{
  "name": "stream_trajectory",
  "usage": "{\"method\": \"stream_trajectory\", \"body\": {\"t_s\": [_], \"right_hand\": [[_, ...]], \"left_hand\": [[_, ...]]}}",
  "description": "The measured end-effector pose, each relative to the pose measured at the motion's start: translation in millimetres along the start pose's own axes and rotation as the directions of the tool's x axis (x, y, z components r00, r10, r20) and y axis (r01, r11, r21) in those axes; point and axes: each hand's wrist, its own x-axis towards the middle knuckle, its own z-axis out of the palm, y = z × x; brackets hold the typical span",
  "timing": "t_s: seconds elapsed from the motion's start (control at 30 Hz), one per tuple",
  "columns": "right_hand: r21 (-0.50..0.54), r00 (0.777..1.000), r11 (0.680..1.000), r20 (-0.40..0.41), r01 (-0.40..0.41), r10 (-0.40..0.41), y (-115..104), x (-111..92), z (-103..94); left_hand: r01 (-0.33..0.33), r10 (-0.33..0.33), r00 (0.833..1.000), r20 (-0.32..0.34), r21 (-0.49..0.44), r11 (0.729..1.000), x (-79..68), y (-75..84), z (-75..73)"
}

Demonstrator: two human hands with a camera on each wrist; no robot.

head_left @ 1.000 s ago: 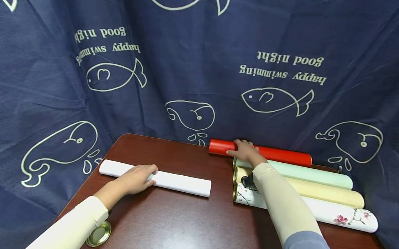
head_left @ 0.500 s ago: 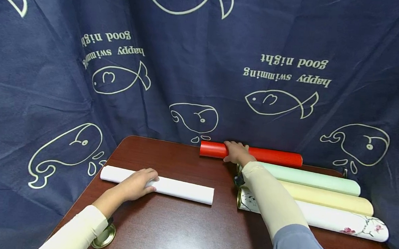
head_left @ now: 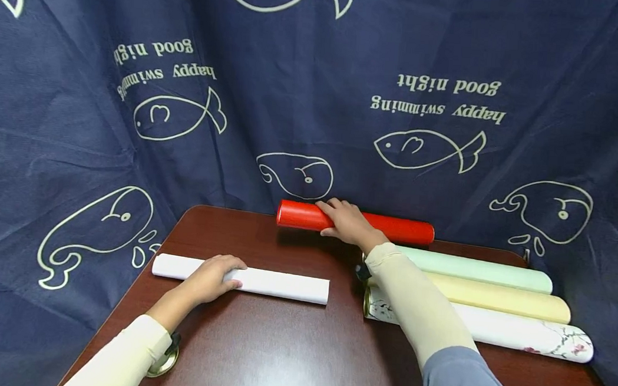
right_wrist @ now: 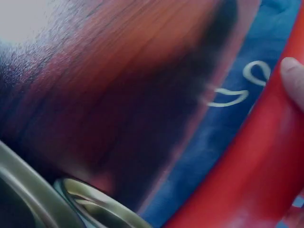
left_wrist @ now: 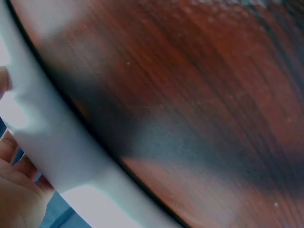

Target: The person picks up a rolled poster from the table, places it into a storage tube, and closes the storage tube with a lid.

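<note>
My left hand [head_left: 210, 278] grips a rolled sheet of white paper [head_left: 287, 285] lying on the left half of the brown table. In the left wrist view, fingers lie on either side of the white roll [left_wrist: 85, 142]. At the table's far edge my right hand [head_left: 347, 222] holds a long red tube [head_left: 405, 229] from above, with a shadow on the wood below it. The right wrist view has the thumb [right_wrist: 293, 78] against the red tube [right_wrist: 251, 161]. Three tubes lie side by side at right: mint green [head_left: 474, 268], cream [head_left: 504, 299] and white with blossom print [head_left: 513, 332].
A round gold metal lid [head_left: 164, 364] sits near the left forearm, which partly covers it. Behind the table [head_left: 257, 343] hangs a navy curtain [head_left: 303, 116] with fish drawings. My right sleeve [head_left: 429, 306] crosses over the three tubes and hides their left parts.
My right hand has moved left along the far edge with the red tube, which now sits over a shadow. The left hand and white roll stay about where they were.
</note>
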Motion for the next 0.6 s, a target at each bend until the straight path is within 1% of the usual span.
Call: {"method": "stream_trajectory", "body": {"t_s": [0.07, 0.13, 0.23, 0.33, 0.4, 0.5, 0.6], "right_hand": [[-0.01, 0.997, 0.999, -0.064, 0.051, -0.052, -3, -7, -11.2], [-0.032, 0.989, 0.996, -0.116, 0.085, -0.088, -4, -18, -21.4], [-0.08, 0.98, 0.992, -0.163, 0.098, -0.11, -5, -41, -35.3], [-0.106, 0.975, 0.99, -0.194, 0.091, -0.111, -7, -67, -48.9], [-0.105, 0.973, 0.991, -0.205, 0.088, -0.108, -10, -84, -59.2], [-0.093, 0.967, 0.992, -0.234, 0.08, -0.1, -14, -111, -76.6], [-0.093, 0.957, 0.994, -0.277, 0.059, -0.082, -17, -143, -93.5]], "left_hand": [[-0.006, 0.006, 1.0, -0.007, -0.018, 1.0, 4.0, 2.3, 1.6], [-0.004, 0.004, 1.0, 0.003, -0.049, 0.999, 7.0, 4.9, 5.8], [-0.001, 0.005, 0.999, 0.043, -0.084, 0.996, 8.4, 7.8, 14.9], [0.024, -0.018, 0.998, 0.061, -0.099, 0.995, 5.5, 8.8, 21.0], [0.047, -0.042, 0.998, 0.047, -0.105, 0.993, 2.6, 8.9, 20.6], [0.07, -0.067, 0.997, 0.024, -0.116, 0.991, 0.6, 10.3, 14.1], [0.058, -0.057, 0.998, 0.019, -0.091, 0.994, 2.4, 13.5, 6.1]]}}
